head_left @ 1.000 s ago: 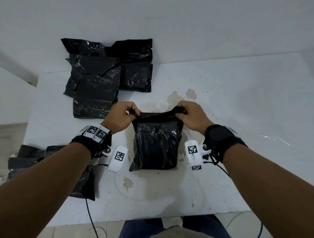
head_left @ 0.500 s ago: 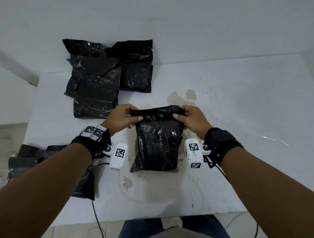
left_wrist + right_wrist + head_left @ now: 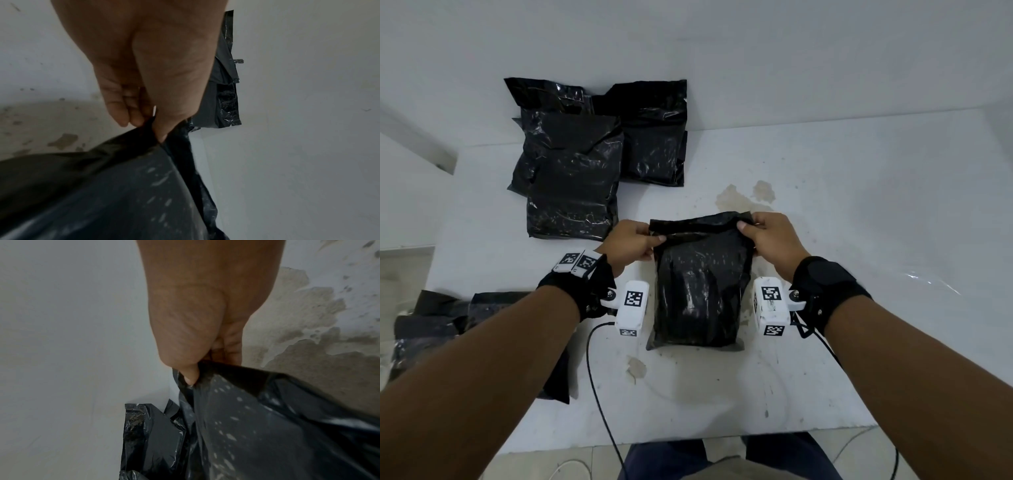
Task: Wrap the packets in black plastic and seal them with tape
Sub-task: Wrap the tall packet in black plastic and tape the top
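A packet in a black plastic bag lies on the white table in front of me. Its top flap is folded over towards me. My left hand pinches the flap's left corner between thumb and fingers. My right hand pinches the right corner the same way. In the left wrist view the left hand nips the black plastic at its edge. The right wrist view has the right hand pressed with its thumb into the bag. No tape is in view.
Several wrapped black packets are stacked at the back left against the wall. Loose black plastic bags lie at the table's left edge under my left forearm. Brown stains mark the table behind the bag. Cables hang off the front edge.
Both hands have folded the bag's open top over towards me and flattened it into a wide flap; the hands moved slightly apart and forward.
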Demonstrator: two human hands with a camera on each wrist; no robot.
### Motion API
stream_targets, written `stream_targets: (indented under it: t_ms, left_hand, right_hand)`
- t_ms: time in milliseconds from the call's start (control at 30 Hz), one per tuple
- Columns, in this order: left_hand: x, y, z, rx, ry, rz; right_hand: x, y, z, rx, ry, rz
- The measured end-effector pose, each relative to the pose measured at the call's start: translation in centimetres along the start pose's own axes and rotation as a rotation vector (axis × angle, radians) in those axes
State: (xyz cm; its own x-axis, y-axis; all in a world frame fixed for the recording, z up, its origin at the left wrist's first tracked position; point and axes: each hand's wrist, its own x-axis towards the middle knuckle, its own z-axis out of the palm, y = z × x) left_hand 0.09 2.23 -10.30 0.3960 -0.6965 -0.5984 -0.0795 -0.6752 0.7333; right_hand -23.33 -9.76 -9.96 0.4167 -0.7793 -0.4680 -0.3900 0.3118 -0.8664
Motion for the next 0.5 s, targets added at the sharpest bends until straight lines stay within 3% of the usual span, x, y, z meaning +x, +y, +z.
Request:
stream_targets:
  t_ms: [100,300,500]
  left_hand:
    - [0.0,-0.06,-0.39,0.009,0.058,0.101]
    - [-0.14,0.53,-0.1,-0.005,0.058,0.175]
    - [-0.18,0.77,0.1,-0.115,0.049,0.2]
  right_hand:
    - [0.29,0.28,-0.23,0.036,0.071,0.055]
    - [0.44,0.56,0.18,0.084,0.155,0.099]
    - [0.03,0.04,0.17,0.123,-0.008,0.03]
